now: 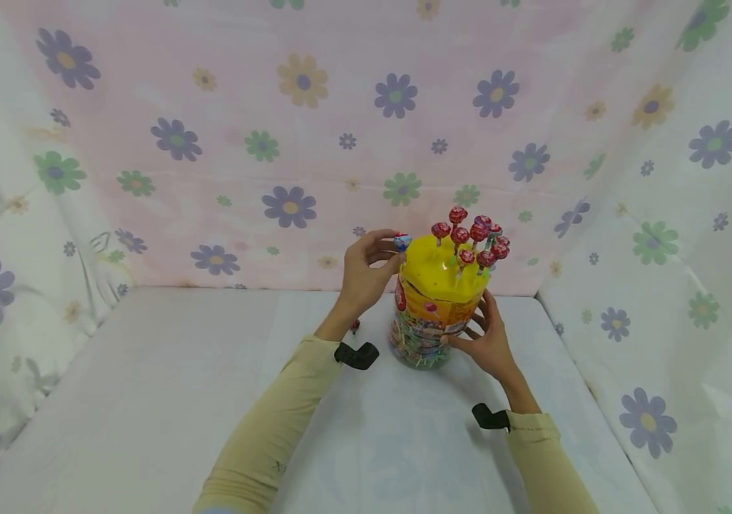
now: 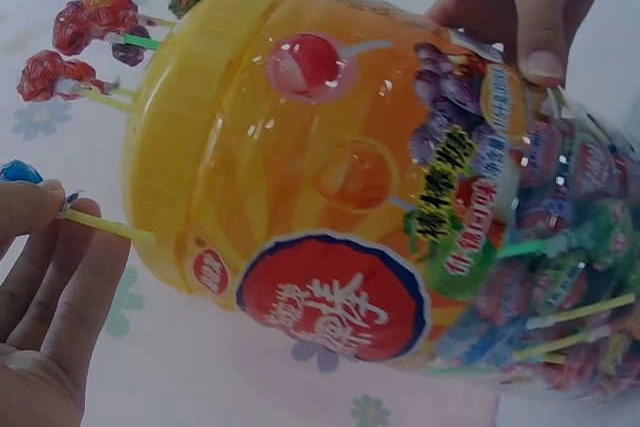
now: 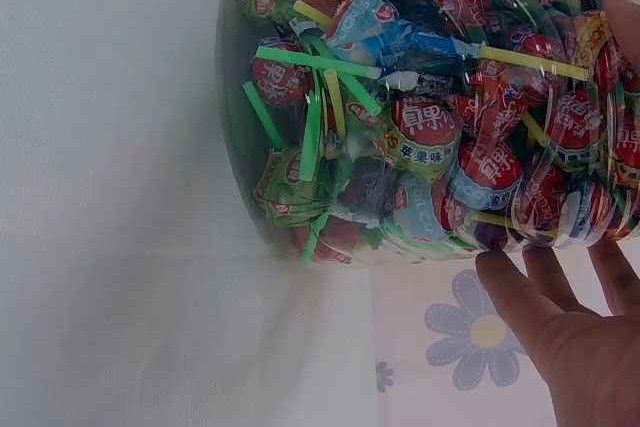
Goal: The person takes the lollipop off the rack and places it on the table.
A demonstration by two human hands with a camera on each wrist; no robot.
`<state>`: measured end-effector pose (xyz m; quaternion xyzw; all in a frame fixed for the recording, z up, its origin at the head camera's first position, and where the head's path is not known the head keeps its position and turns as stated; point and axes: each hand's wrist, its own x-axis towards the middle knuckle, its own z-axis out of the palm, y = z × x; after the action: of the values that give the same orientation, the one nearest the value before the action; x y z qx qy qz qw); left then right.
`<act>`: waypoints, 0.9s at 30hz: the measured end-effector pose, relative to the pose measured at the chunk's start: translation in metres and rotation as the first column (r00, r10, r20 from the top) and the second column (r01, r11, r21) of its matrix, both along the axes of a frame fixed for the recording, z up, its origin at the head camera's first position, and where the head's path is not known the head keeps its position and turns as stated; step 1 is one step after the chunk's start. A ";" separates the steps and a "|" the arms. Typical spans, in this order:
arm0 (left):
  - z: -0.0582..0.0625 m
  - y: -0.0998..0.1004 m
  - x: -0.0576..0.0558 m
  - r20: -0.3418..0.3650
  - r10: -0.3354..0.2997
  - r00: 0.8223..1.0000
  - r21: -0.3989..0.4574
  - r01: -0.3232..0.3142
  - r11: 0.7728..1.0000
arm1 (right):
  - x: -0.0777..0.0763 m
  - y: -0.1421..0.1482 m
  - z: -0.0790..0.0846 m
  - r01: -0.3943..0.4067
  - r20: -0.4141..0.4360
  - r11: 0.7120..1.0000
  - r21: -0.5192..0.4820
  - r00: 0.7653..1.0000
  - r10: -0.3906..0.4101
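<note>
A big clear jar [image 1: 426, 335] stands on the worktop [image 1: 167, 400]. It has a yellow lid [image 1: 429, 270] on top and an orange paper label [image 2: 330, 137] around its side. The left hand [image 1: 367, 265] is by the top left edge of the jar. Its thumb and fingers pinch a blue lollipop [image 1: 402, 243] just under the candy. The yellow stick [image 2: 98, 224] points at the side of the jar's lid, and I cannot tell if its tip is in a hole or only touches. The right hand [image 1: 493, 344] holds the jar low on its right side, with the thumb in front and the fingers curled around.

Lots of mostly red lollipops [image 1: 460, 235] stick up from the top of the jar. Inside the jar, many more wrapped candies [image 3: 425, 132] are piled up, with green and yellow sticks. One small dark red lollipop [image 1: 355, 326] lies left of the jar, partly behind the left wrist. Behind the jar hangs a pink cloth [image 1: 225, 93] with purple, green and yellow flowers.
</note>
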<state>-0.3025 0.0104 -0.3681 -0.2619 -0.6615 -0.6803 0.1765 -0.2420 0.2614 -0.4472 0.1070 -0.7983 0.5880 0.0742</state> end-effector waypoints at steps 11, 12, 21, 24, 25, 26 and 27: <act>-0.032 -0.019 0.008 0.094 0.021 0.995 0.012 -0.022 1.000 | 0.001 -0.002 0.001 0.000 0.008 1.000 0.000 1.000 0.000; -0.035 -0.021 0.009 0.104 0.022 0.994 0.013 -0.024 1.000 | 0.001 -0.002 0.001 0.002 0.009 1.000 0.001 1.000 -0.002; -0.068 -0.043 0.012 0.213 0.035 0.976 0.021 -0.040 0.999 | -0.010 0.004 -0.019 0.018 -0.009 1.000 -0.001 1.000 -0.018; -0.080 -0.052 0.011 0.250 0.055 0.967 0.012 -0.060 0.998 | -0.013 0.007 -0.026 0.022 -0.016 1.000 0.001 1.000 -0.022; -0.083 -0.055 0.011 0.257 0.069 0.964 0.002 -0.071 0.997 | -0.014 0.007 -0.027 0.023 -0.018 1.000 0.000 1.000 -0.023; -0.087 -0.058 0.011 0.264 0.079 0.961 -0.006 -0.080 0.997 | -0.014 0.008 -0.028 0.023 -0.019 1.000 -0.001 1.000 -0.023; -0.091 -0.061 0.011 0.264 0.092 0.960 -0.022 -0.089 0.996 | -0.014 0.008 -0.029 0.024 -0.016 1.000 -0.003 1.000 -0.024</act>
<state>-0.2910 -0.0507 -0.4589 -0.1389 -0.6936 -0.6973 0.1161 -0.2556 0.2695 -0.4758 0.1022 -0.7981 0.5872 0.0877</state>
